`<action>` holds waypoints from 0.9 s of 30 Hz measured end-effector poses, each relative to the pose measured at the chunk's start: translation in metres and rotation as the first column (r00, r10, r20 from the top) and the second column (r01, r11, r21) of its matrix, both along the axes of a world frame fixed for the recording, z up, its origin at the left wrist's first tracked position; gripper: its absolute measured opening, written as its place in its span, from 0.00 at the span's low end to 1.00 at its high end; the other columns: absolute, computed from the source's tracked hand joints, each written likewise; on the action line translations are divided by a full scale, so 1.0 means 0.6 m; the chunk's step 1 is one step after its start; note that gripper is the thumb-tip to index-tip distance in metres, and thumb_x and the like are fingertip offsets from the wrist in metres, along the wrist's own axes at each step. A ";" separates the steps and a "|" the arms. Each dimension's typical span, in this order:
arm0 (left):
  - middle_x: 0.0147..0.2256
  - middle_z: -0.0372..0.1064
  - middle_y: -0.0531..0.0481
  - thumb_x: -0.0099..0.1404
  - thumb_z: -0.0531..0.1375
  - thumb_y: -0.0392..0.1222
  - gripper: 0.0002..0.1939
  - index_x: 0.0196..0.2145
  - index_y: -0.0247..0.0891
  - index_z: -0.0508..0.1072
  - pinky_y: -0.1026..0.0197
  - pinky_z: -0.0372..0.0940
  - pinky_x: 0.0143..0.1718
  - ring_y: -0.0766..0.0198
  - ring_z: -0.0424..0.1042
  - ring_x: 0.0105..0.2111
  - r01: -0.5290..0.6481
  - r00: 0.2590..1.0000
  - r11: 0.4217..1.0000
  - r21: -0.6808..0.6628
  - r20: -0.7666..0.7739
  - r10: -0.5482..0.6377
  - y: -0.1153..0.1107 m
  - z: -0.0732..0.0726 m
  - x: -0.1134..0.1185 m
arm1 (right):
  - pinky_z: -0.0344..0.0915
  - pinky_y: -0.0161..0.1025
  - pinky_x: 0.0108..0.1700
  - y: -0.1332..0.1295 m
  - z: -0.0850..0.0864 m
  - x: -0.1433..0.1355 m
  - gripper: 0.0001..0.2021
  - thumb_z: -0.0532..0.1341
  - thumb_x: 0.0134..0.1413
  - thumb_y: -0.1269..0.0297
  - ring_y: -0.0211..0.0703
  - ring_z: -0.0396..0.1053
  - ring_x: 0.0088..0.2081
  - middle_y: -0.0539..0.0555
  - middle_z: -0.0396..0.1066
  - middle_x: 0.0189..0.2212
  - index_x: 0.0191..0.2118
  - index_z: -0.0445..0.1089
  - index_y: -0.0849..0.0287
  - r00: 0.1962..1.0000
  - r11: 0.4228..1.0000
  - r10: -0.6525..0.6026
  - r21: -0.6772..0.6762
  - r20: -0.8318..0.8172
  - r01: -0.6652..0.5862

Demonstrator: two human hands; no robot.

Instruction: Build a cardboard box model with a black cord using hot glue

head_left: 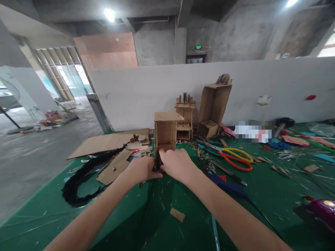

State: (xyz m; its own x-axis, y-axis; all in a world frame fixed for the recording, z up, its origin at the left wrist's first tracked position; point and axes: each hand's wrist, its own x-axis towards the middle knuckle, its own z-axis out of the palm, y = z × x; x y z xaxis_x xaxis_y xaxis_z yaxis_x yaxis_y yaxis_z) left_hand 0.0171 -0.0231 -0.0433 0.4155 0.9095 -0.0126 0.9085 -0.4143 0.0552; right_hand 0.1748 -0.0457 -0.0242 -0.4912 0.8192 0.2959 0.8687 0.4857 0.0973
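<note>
A small open-fronted cardboard box (167,130) stands upright at the middle of the table, its flat top jutting out to the right. At its lower left edge my left hand (142,168) is closed on the side wall, with the thumb pointing toward the front. My right hand (177,162) grips the bottom front of the same box, its fingers reaching into the opening. Both hands hide the base, so what the fingertips press there cannot be made out. Directly behind stands a smaller cardboard structure (184,115) with upright pieces on top.
A tall cardboard box (216,108) leans by the white partition. Scissors with red and yellow handles (235,158) and a blue glue gun (226,184) lie right. Left are a black fuzzy strip (74,184) and cardboard sheets (89,144). A cardboard scrap (177,215) lies in front.
</note>
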 end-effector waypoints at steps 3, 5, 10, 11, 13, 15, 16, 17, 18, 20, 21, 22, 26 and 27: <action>0.32 0.74 0.40 0.58 0.55 0.48 0.12 0.29 0.38 0.73 0.57 0.63 0.31 0.50 0.73 0.33 0.005 0.997 1.000 0.011 -0.075 -0.004 -0.002 0.000 0.000 | 0.64 0.44 0.33 0.000 0.001 0.000 0.07 0.53 0.54 0.73 0.51 0.73 0.32 0.58 0.74 0.30 0.38 0.66 0.61 1.000 1.000 0.008 0.022 0.007 -0.008; 0.30 0.73 0.41 0.60 0.54 0.45 0.11 0.28 0.38 0.73 0.58 0.63 0.30 0.52 0.73 0.31 0.021 0.994 1.000 0.002 -0.109 -0.021 -0.008 0.015 -0.003 | 0.63 0.43 0.32 -0.001 0.004 0.002 0.08 0.51 0.55 0.73 0.49 0.73 0.32 0.58 0.74 0.30 0.37 0.66 0.60 1.000 1.000 0.014 0.027 0.006 -0.014; 0.24 0.70 0.48 0.63 0.49 0.47 0.16 0.25 0.39 0.71 0.61 0.59 0.26 0.60 0.69 0.25 0.214 0.975 0.968 -0.129 -0.035 -0.220 -0.031 0.084 -0.018 | 0.62 0.41 0.31 0.003 0.022 0.020 0.09 0.52 0.56 0.64 0.47 0.72 0.32 0.57 0.73 0.31 0.35 0.69 0.57 0.999 1.000 0.027 -0.002 -0.038 -0.027; 0.25 0.70 0.48 0.64 0.48 0.50 0.18 0.26 0.39 0.71 0.62 0.59 0.27 0.61 0.68 0.25 0.231 0.973 0.967 -0.110 0.022 -0.230 -0.036 0.097 -0.021 | 0.62 0.41 0.31 0.007 0.027 0.027 0.09 0.52 0.55 0.63 0.47 0.72 0.32 0.56 0.73 0.31 0.35 0.69 0.56 0.997 1.000 0.010 -0.016 -0.075 -0.012; 0.25 0.68 0.50 0.65 0.46 0.55 0.21 0.25 0.39 0.69 0.62 0.58 0.25 0.64 0.66 0.24 0.194 0.976 0.980 -0.053 0.113 -0.187 -0.043 0.117 -0.026 | 0.62 0.41 0.32 0.017 0.034 0.044 0.10 0.52 0.54 0.62 0.48 0.71 0.32 0.56 0.73 0.31 0.34 0.70 0.56 0.975 0.997 -0.075 -0.025 -0.208 0.071; 0.23 0.66 0.52 0.64 0.46 0.58 0.22 0.25 0.39 0.67 0.63 0.57 0.24 0.66 0.64 0.22 0.131 0.973 0.991 0.023 0.191 -0.133 -0.047 0.126 -0.028 | 0.62 0.42 0.33 0.032 0.038 0.059 0.11 0.52 0.54 0.61 0.47 0.70 0.32 0.56 0.73 0.31 0.36 0.70 0.57 0.896 0.985 -0.162 -0.009 -0.414 0.174; 0.22 0.65 0.52 0.64 0.47 0.59 0.22 0.26 0.39 0.67 0.63 0.57 0.24 0.66 0.64 0.22 0.090 0.970 0.993 0.081 0.218 -0.105 -0.048 0.126 -0.027 | 0.62 0.41 0.34 0.041 0.038 0.065 0.11 0.53 0.54 0.61 0.46 0.70 0.33 0.57 0.73 0.31 0.37 0.69 0.58 0.835 0.980 -0.172 -0.005 -0.523 0.199; 0.23 0.65 0.52 0.63 0.48 0.59 0.21 0.28 0.40 0.67 0.62 0.58 0.24 0.65 0.64 0.22 0.037 0.967 0.985 0.167 0.244 -0.078 -0.047 0.125 -0.026 | 0.62 0.40 0.35 0.049 0.036 0.069 0.11 0.53 0.54 0.61 0.45 0.69 0.33 0.56 0.73 0.31 0.38 0.69 0.58 0.770 0.982 -0.150 -0.004 -0.620 0.189; 0.25 0.66 0.51 0.62 0.50 0.59 0.20 0.32 0.40 0.68 0.61 0.60 0.27 0.64 0.66 0.24 -0.026 0.959 0.960 0.277 0.277 -0.054 -0.045 0.122 -0.022 | 0.62 0.40 0.36 0.058 0.033 0.070 0.10 0.55 0.53 0.62 0.44 0.69 0.33 0.56 0.72 0.30 0.39 0.69 0.59 0.700 0.989 -0.110 -0.006 -0.706 0.149; 0.34 0.67 0.47 0.61 0.53 0.56 0.20 0.43 0.39 0.66 0.56 0.63 0.34 0.59 0.68 0.33 -0.155 0.925 0.845 0.512 0.375 -0.058 -0.035 0.116 -0.013 | 0.62 0.38 0.36 0.074 0.027 0.067 0.09 0.57 0.51 0.63 0.41 0.68 0.32 0.53 0.72 0.29 0.38 0.69 0.59 0.557 1.000 -0.026 -0.013 -0.830 0.026; 0.42 0.65 0.44 0.60 0.55 0.54 0.23 0.49 0.39 0.63 0.54 0.63 0.39 0.56 0.68 0.40 -0.197 0.895 0.778 0.597 0.433 -0.106 -0.026 0.113 -0.008 | 0.63 0.38 0.35 0.081 0.024 0.063 0.09 0.57 0.51 0.64 0.40 0.68 0.30 0.53 0.71 0.29 0.38 0.69 0.59 0.493 1.000 -0.003 -0.017 -0.870 -0.024; 0.48 0.60 0.41 0.60 0.56 0.52 0.26 0.53 0.40 0.58 0.52 0.63 0.44 0.54 0.66 0.46 -0.210 0.856 0.735 0.644 0.484 -0.179 -0.015 0.111 -0.002 | 0.63 0.37 0.34 0.088 0.023 0.058 0.09 0.56 0.51 0.64 0.39 0.67 0.29 0.52 0.71 0.29 0.38 0.69 0.59 0.439 0.998 0.007 -0.022 -0.898 -0.061; 0.59 0.43 0.40 0.58 0.60 0.50 0.37 0.60 0.46 0.48 0.48 0.63 0.48 0.49 0.56 0.56 -0.059 0.712 0.827 0.559 0.604 -0.357 0.036 0.107 0.021 | 0.62 0.33 0.23 0.105 0.031 0.041 0.12 0.52 0.54 0.61 0.34 0.65 0.22 0.51 0.71 0.31 0.40 0.67 0.59 0.319 0.994 -0.005 -0.039 -0.948 -0.098; 0.59 0.43 0.41 0.59 0.59 0.49 0.34 0.59 0.47 0.50 0.49 0.64 0.48 0.50 0.55 0.57 -0.020 0.690 0.857 0.515 0.627 -0.361 0.047 0.106 0.026 | 0.62 0.33 0.21 0.107 0.036 0.039 0.12 0.52 0.54 0.60 0.34 0.64 0.21 0.51 0.70 0.31 0.41 0.67 0.59 0.284 0.993 -0.002 -0.034 -0.959 -0.109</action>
